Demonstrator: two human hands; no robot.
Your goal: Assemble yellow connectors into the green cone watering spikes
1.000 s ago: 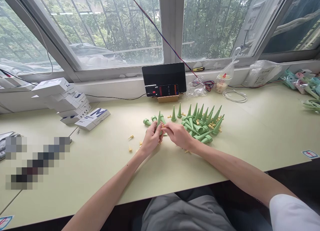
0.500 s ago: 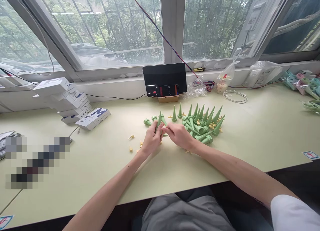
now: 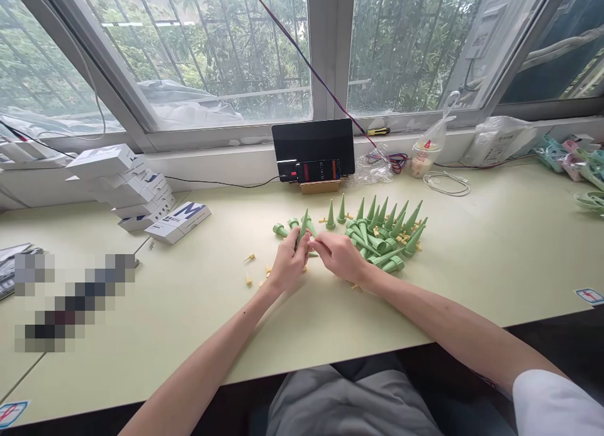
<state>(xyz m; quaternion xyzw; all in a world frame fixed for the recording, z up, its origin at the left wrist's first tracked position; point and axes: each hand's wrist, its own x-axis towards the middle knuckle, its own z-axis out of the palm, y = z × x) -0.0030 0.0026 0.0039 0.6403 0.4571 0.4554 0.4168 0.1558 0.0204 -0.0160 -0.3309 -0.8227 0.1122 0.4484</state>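
Observation:
My left hand [image 3: 289,260] is closed round a green plastic cone spike [image 3: 304,225], its tip pointing up. Against it, my right hand [image 3: 337,253] is pinched, fingertips meeting the left fingers low on the spike; whatever small part they grip is hidden. Just behind the left hand lie a few more green spikes [image 3: 279,229]. To the right of my right hand is a pile of green cone spikes [image 3: 377,241], several of them standing upright. Small yellow plugs [image 3: 250,280] lie scattered left of my left hand, and yellow pieces [image 3: 402,239] show among the pile.
A phone [image 3: 318,171] leans on a black tablet [image 3: 314,143] at the back. White boxes [image 3: 136,184] are stacked at the left, with one box [image 3: 179,222] lying nearer. A bagged cup [image 3: 422,158] and a coiled white cable [image 3: 447,183] sit at the back right.
Both hands stay together in almost the same place. The whole view has shifted slightly; the spikes and plugs on the table have not visibly moved.

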